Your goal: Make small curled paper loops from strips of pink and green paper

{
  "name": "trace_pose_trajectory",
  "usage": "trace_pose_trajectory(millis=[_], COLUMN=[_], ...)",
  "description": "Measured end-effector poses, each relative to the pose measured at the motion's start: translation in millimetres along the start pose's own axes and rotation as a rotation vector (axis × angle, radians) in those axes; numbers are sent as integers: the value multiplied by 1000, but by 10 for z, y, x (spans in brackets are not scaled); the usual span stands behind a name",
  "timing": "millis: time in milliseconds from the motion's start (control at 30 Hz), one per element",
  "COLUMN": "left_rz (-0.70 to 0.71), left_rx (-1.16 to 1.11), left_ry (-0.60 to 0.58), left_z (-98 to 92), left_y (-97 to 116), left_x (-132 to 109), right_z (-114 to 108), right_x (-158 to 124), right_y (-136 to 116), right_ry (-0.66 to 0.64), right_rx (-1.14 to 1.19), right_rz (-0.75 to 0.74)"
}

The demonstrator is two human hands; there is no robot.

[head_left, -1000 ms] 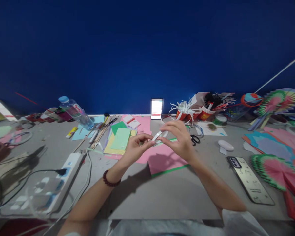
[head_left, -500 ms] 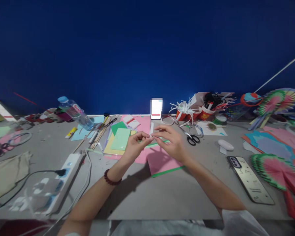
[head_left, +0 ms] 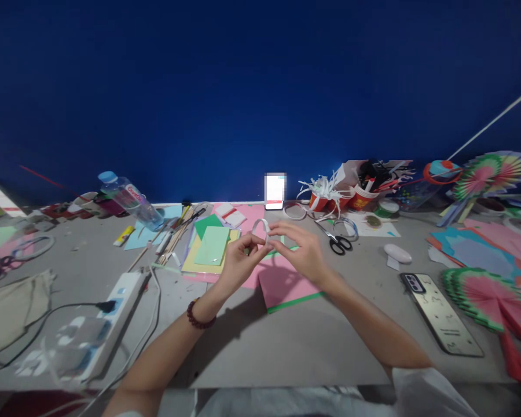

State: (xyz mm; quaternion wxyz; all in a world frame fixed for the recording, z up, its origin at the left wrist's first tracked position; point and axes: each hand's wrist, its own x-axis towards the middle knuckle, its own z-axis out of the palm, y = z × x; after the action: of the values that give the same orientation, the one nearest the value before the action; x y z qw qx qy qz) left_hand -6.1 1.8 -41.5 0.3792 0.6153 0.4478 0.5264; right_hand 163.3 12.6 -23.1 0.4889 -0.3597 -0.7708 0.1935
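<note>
Between my hands a narrow white strip (head_left: pixel 261 222) is bent into a small arch; I cannot tell whether it is paper or tape. My left hand (head_left: pixel 239 258) pinches one end between thumb and forefinger. My right hand (head_left: pixel 303 250) closes thumb and fingers at the other end, and the fingertips of both hands almost meet. Below them lies a pink paper sheet (head_left: pixel 289 284) with green edging, partly hidden by my right hand. Left of my hands, light green paper (head_left: pixel 212 245) rests on a yellow sheet (head_left: pixel 191 265).
Black-handled scissors (head_left: pixel 339 244) lie to the right, near a phone (head_left: pixel 445 318) and folded paper fans (head_left: pixel 477 298). Behind are a lit phone (head_left: pixel 274 192) and red cups (head_left: pixel 362 198). A power strip (head_left: pixel 113 324) with cables and a leaning bottle (head_left: pixel 134 202) are at left.
The white strip stood fairly straight up from my fingers; now it is curved over into an arch. Both hands have stayed in nearly the same place.
</note>
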Motion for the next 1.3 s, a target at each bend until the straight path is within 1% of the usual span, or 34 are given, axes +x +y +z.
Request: trace_pose_trajectory(millis=[200, 433, 533, 667, 833, 967, 1167, 1300], left_rz=[111, 152, 158, 151, 142, 102, 21, -21], left_rx=[129, 149, 152, 153, 147, 100, 41, -11], left_ry=[1, 19, 28, 39, 24, 6, 7, 13], left_z=[9, 14, 15, 18, 19, 19, 28, 32], left_y=[4, -17, -12, 7, 11, 10, 0, -53], left_x=[-22, -24, -29, -35, -32, -23, -8, 14], right_z=[-31, 3, 2, -15, -31, -24, 22, 31], right_x=[31, 18, 16, 28, 40, 36, 15, 16], right_y=[-22, -3, -4, -19, -20, 2, 57, 49], right_ry=[-22, -13, -19, -27, -40, -45, -2, 29], right_rx=[43, 177, 153, 115, 142, 167, 87, 59], right_rz=[47, 111, 113, 98, 116, 127, 62, 36])
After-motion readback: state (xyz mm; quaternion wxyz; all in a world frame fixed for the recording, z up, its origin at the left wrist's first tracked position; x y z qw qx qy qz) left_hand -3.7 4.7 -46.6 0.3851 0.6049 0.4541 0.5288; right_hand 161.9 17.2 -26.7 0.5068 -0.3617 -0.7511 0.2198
